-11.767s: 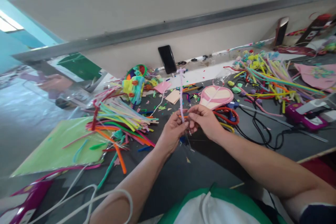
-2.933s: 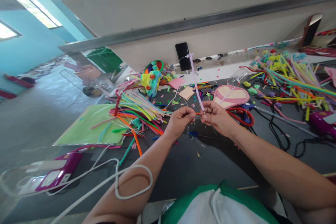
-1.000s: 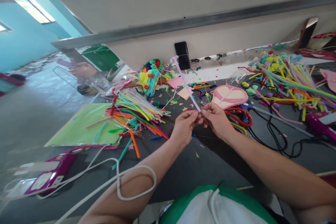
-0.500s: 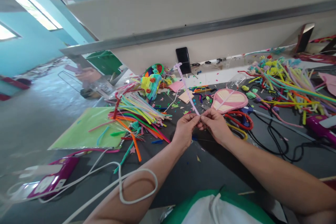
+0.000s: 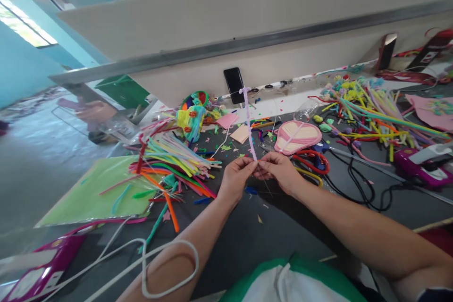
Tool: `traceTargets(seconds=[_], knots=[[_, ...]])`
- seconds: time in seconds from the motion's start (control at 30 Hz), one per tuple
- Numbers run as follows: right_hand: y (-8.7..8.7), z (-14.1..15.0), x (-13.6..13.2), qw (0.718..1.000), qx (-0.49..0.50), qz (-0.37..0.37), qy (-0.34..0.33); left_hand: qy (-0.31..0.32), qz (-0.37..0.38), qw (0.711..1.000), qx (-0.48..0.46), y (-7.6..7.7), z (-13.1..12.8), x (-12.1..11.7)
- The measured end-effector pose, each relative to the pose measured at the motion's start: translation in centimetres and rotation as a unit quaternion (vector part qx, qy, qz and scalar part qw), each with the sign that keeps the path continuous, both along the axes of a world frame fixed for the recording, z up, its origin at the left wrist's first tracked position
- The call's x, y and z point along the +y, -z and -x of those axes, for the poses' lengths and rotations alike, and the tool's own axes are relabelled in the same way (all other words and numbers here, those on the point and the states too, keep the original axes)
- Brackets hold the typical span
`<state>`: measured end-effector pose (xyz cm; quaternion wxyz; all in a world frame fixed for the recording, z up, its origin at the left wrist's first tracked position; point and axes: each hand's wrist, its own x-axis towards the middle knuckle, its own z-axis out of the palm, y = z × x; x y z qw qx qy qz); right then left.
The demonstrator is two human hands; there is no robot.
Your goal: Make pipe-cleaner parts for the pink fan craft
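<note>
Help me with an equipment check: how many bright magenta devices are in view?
2. One magenta device lies at the lower left, partly cut off by the picture's edge; the other magenta device lies at the far right. More could be hidden under the clutter.

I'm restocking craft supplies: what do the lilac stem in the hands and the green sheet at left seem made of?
The lilac stem looks like matte chenille, its outline soft and fuzzy; a thin strand beneath hints at a wire core. The green sheet could be paper or foam, flat and evenly coloured; shine along its lower edge suggests a clear plastic sleeve.
</note>
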<state>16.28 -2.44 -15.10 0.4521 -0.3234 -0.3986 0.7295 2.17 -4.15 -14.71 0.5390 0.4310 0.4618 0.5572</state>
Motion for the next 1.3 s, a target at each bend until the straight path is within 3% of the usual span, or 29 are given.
traceTargets(seconds=[0.23, 0.57, 0.8, 0.93, 1.17, 1.3], knots=[[0.2, 0.5, -0.3, 0.999, -0.024, -0.003, 0.048, 0.012, -0.006, 0.999, 0.039, 0.3, 0.0, -0.1], [0.0, 0.4, -0.3, 0.998, -0.041, 0.011, 0.049, 0.018, -0.023, 0.998, 0.046, 1.0, 1.3, 0.5], [0.4, 0.3, -0.3, 0.998, -0.044, 0.004, 0.049, 0.046, 0.011, 0.997, -0.055, 0.4, 0.9, 0.4], [0.3, 0.4, -0.3, 0.996, -0.067, -0.010, 0.065, 0.064, 0.023, 0.997, -0.044, 0.1, 0.0, -0.2], [0.4, 0.3, -0.3, 0.961, -0.197, -0.138, 0.135, 0.030, 0.013, 0.999, 0.025, 0.1, -1.0, -0.8], [0.3, 0.3, -0.4, 0.948, -0.233, -0.165, 0.139, -0.004, 0.015, 1.000, 0.025, 0.1, -1.2, -0.8]])
